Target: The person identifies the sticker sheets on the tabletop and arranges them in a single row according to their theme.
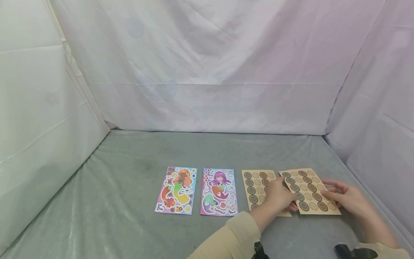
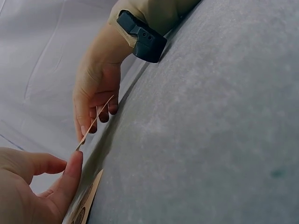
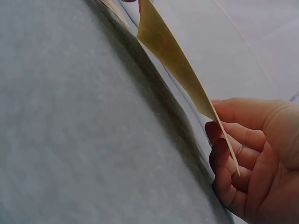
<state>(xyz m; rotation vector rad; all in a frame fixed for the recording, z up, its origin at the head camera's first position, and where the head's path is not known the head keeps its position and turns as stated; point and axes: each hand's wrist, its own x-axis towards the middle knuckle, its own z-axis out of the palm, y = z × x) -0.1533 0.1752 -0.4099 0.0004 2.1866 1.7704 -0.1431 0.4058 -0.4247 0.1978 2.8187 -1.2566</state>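
A tan sheet of round stickers point(image 1: 304, 189) is held slightly above the table between both hands. My left hand point(image 1: 279, 196) pinches its left edge, and my right hand point(image 1: 347, 196) grips the right edge. In the right wrist view, the thumb of the right hand point(image 3: 261, 149) lies on one face of the raised sheet point(image 3: 180, 70), fingers behind the other. A second tan sticker sheet point(image 1: 257, 185) lies flat beneath the left hand, partly covered by it. The left wrist view shows the held sheet point(image 2: 96, 122) edge-on.
Two colourful mermaid sticker sheets, one with a blonde figure point(image 1: 177, 190) and one with a purple-haired figure point(image 1: 220, 192), lie flat in the same row to the left. Grey cloth covers the table point(image 1: 129, 180). White curtains point(image 1: 207, 64) enclose the back and sides.
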